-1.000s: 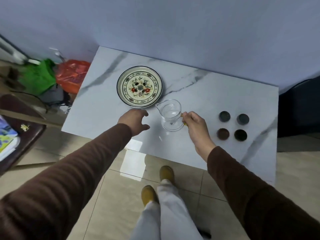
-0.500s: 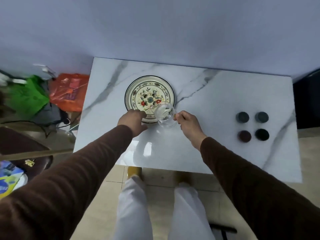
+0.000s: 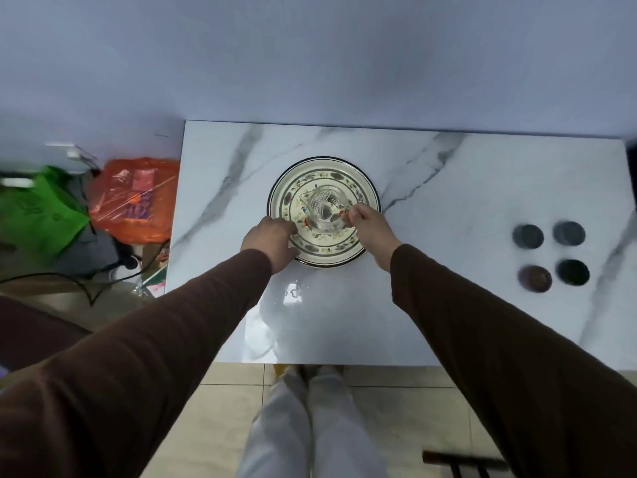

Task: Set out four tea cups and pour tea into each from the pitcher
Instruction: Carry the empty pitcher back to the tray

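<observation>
Looking down from the head camera, I see the person's right hand [image 3: 367, 225] pinching the handle of a clear glass pitcher [image 3: 324, 210], fingers curled tight on it, with the pitcher over the middle of a round floral plate [image 3: 365, 198]; whether its base touches the plate I cannot tell. The left hand [image 3: 270, 241] rests at the plate's near-left rim, fingers bent down over the edge with the thumb at the rim, though I cannot tell whether they truly grip it or only touch. Both arms wear brown sleeves [image 3: 482, 322]. The plate sits on a white marble-patterned table [image 3: 465, 201] pushed against a pale wall. Four small dark tea cups [image 3: 550, 257] stand in a square group near the table's right edge, well apart from the plate and pitcher; the near-left one looks brownish, the others darker, and blur hides what is in them. On the floor to the left of the table lie an orange plastic bag [image 3: 134, 201] and a green bag [image 3: 38, 212]; the orange one carries some printing, but it is too blurred to read. Pale trouser legs [image 3: 303, 426] show below the table edge on a tiled floor.
</observation>
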`<action>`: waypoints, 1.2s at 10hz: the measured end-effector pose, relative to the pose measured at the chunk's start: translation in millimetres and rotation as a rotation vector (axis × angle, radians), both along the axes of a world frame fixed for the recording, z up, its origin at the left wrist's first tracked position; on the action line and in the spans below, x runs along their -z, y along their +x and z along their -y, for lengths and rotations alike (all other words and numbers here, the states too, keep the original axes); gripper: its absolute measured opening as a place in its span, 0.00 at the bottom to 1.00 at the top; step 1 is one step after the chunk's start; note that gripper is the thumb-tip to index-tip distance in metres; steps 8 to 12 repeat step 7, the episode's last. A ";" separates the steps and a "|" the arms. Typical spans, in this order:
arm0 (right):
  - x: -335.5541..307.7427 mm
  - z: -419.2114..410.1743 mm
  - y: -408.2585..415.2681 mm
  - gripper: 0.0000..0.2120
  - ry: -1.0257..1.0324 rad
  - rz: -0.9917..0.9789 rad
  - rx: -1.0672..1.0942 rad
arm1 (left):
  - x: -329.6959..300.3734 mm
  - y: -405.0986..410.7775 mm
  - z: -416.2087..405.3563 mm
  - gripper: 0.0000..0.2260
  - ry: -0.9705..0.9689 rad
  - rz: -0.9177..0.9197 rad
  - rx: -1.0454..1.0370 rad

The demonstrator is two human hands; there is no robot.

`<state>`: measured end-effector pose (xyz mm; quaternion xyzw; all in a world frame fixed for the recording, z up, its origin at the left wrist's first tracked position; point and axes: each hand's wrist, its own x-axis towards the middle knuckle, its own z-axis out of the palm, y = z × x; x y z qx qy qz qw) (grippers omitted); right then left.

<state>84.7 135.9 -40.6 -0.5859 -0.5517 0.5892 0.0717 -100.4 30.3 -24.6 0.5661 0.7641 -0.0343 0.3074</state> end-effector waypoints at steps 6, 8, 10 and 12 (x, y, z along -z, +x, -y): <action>28.8 -21.2 -4.5 0.14 0.063 0.121 -0.145 | 14.9 4.9 -20.9 0.19 0.002 0.000 -0.001; 21.9 -21.3 -1.0 0.14 0.093 0.206 -0.269 | 4.9 9.5 -20.8 0.20 0.013 -0.004 0.006; 21.9 -21.3 -1.0 0.14 0.093 0.206 -0.269 | 4.9 9.5 -20.8 0.20 0.013 -0.004 0.006; 21.9 -21.3 -1.0 0.14 0.093 0.206 -0.269 | 4.9 9.5 -20.8 0.20 0.013 -0.004 0.006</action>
